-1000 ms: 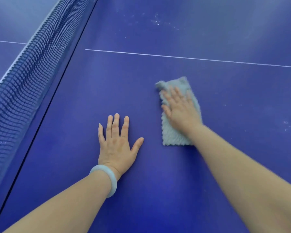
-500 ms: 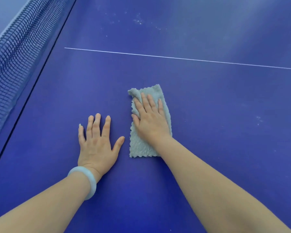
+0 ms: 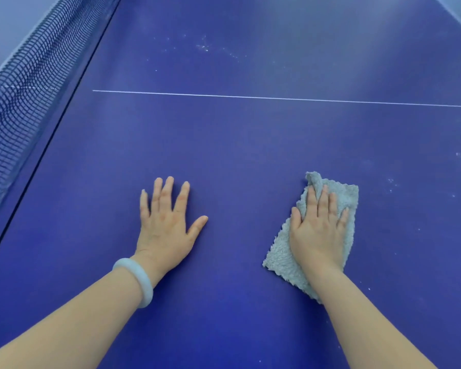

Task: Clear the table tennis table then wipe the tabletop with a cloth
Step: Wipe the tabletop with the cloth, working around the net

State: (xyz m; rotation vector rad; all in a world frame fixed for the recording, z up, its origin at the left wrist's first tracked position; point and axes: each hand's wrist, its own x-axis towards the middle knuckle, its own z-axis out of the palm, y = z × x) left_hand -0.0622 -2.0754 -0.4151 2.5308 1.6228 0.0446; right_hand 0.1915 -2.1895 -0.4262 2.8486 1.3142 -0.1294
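Note:
A grey fluffy cloth (image 3: 343,198) lies flat on the blue table tennis tabletop (image 3: 250,145). My right hand (image 3: 317,230) presses down on it with straight fingers, covering its middle. My left hand (image 3: 165,225) rests flat on the bare tabletop to the left of the cloth, fingers spread, a pale bangle on its wrist. A gap of bare blue surface separates the two hands.
The dark net (image 3: 24,83) runs along the left side, from near left to far. A thin white centre line (image 3: 277,98) crosses the table beyond my hands. Pale specks and smudges (image 3: 205,46) show far off and at the right (image 3: 391,182).
My right hand has slid the cloth to the right, away from my left hand, after moving it left a moment before. My left hand stays flat on the table.

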